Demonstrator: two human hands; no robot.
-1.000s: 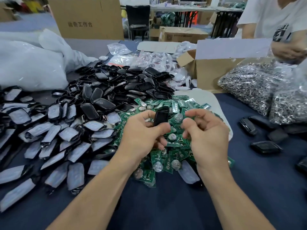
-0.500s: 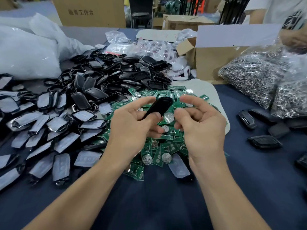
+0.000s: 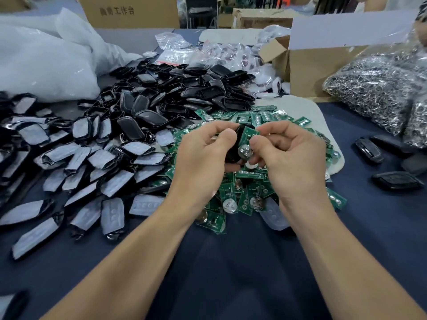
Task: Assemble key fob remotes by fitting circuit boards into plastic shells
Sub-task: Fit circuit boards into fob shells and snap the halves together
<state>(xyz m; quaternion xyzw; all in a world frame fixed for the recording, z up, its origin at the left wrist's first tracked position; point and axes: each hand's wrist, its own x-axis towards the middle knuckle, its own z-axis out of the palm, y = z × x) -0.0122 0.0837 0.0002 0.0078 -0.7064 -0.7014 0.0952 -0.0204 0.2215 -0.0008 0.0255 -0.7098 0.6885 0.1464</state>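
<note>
The circuit board (image 3: 246, 140) lies against the black shell (image 3: 233, 157), held above the pile of loose boards (image 3: 242, 199). Pressed in askew, it may jam or drop into that pile. Your right hand (image 3: 293, 158) pinches the board; your left hand (image 3: 203, 162) grips the shell.

A glossy black plastic shell (image 3: 232, 155) sits tilted in the left hand (image 3: 203, 158). A green circuit board (image 3: 249, 136) carrying a round silver cell lies against it, pinched by the right hand (image 3: 293, 158), above a heap of loose boards (image 3: 242, 195).
</note>
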